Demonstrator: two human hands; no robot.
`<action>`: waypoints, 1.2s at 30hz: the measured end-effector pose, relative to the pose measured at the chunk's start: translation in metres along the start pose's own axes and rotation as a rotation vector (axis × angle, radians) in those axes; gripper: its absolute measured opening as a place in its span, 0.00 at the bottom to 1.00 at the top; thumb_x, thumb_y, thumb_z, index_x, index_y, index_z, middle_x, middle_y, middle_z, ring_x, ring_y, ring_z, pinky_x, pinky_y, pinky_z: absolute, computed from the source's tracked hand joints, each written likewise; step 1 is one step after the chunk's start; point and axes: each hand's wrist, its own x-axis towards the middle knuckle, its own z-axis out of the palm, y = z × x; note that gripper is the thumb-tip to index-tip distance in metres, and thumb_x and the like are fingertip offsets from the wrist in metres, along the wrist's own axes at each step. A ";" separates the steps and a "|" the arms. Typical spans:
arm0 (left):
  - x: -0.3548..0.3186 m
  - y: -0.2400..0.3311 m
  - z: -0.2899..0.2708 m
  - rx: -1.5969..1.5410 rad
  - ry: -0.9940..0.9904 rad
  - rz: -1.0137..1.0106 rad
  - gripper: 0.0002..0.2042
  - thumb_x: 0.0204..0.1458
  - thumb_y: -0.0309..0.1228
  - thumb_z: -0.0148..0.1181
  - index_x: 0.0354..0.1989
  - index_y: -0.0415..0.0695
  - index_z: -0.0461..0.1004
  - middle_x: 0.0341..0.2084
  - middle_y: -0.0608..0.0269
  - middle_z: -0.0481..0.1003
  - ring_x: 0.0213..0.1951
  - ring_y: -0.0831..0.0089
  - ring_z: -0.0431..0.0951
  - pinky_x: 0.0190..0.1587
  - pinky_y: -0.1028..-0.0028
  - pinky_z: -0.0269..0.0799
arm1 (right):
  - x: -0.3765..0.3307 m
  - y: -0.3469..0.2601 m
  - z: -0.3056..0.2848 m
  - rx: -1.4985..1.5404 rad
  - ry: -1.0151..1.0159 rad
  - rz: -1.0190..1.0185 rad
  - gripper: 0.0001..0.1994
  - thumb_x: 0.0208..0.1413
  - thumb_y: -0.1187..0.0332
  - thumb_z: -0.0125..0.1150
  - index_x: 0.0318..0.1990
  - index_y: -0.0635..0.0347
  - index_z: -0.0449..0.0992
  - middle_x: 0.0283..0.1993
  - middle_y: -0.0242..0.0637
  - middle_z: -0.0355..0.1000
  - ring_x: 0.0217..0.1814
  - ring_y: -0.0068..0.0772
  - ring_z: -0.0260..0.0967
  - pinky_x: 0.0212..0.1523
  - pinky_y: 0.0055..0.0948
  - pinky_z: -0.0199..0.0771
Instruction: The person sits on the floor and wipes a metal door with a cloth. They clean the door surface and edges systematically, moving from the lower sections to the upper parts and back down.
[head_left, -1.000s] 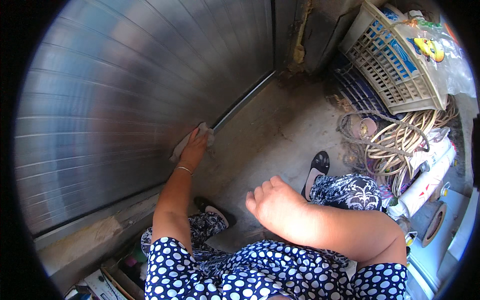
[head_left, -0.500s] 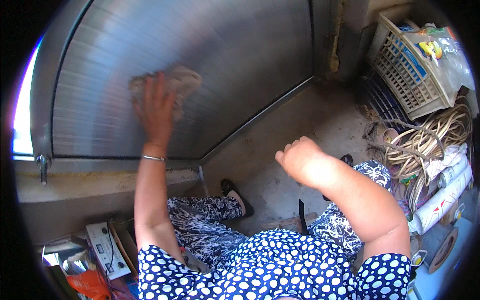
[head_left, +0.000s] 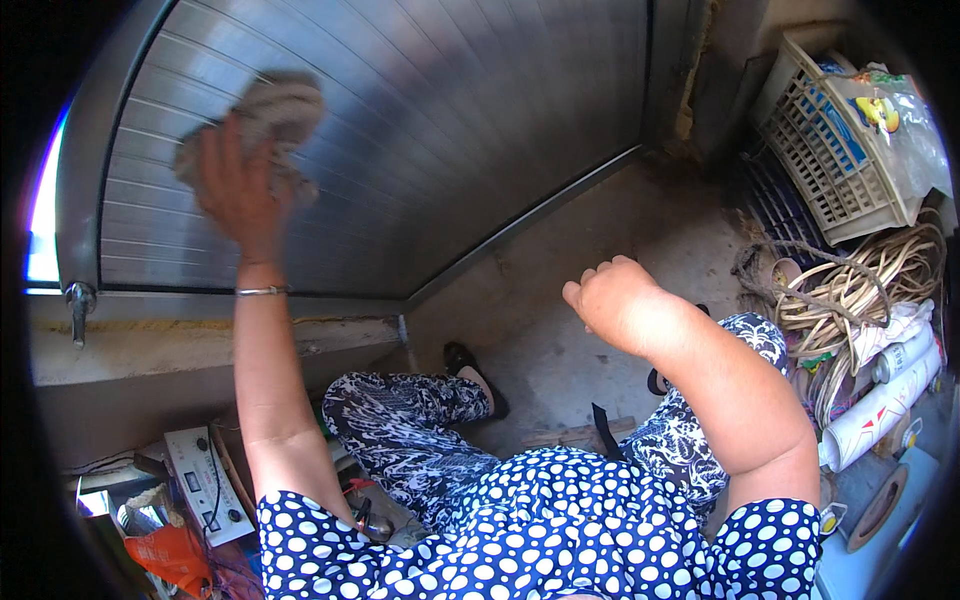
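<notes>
A ribbed grey metal shutter (head_left: 420, 140) fills the upper left and centre of the frame, its slats bending with the lens, and it ends in a metal bottom rail that runs diagonally down to a concrete ledge (head_left: 150, 350) at the left. The left hand (head_left: 238, 190) is raised in the upper left, fingers spread flat, pressing a crumpled grey-beige cloth (head_left: 270, 115) against the slats; a thin bracelet circles that wrist. The right hand (head_left: 612, 300) hangs in the air at centre right, curled into a loose fist and holding nothing.

Below the shutter lies a bare, dusty concrete floor (head_left: 600, 240). In the upper right a pale plastic basket (head_left: 830, 150) leans against the wall, with a coil of tan cord (head_left: 870, 290) just below it and white rolled tubes (head_left: 880, 400) near the right edge. In the lower left corner a white electrical box (head_left: 205, 485) sits beside an orange bag (head_left: 170, 555).
</notes>
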 end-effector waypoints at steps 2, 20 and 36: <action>-0.035 0.026 0.024 -0.060 -0.084 0.075 0.10 0.47 0.33 0.59 0.40 0.54 0.75 0.65 0.66 0.57 0.66 0.59 0.55 0.60 0.48 0.52 | 0.001 -0.002 0.003 -0.016 0.004 -0.024 0.17 0.50 0.62 0.62 0.45 0.59 0.71 0.39 0.41 0.75 0.43 0.37 0.73 0.44 0.32 0.69; -0.192 0.221 0.142 -0.234 -0.946 0.588 0.27 0.51 0.25 0.47 0.62 0.40 0.58 0.48 0.72 0.70 0.50 0.84 0.69 0.68 0.65 0.43 | 0.006 -0.008 0.005 0.016 0.041 -0.075 0.21 0.46 0.68 0.56 0.50 0.62 0.71 0.36 0.38 0.73 0.39 0.34 0.71 0.43 0.31 0.67; -0.131 0.145 0.077 -0.299 -0.596 0.344 0.13 0.49 0.31 0.51 0.43 0.55 0.75 0.63 0.72 0.59 0.62 0.74 0.60 0.65 0.57 0.46 | 0.019 -0.006 -0.010 0.030 -0.014 -0.056 0.18 0.47 0.67 0.62 0.46 0.60 0.72 0.41 0.42 0.75 0.45 0.39 0.73 0.46 0.34 0.69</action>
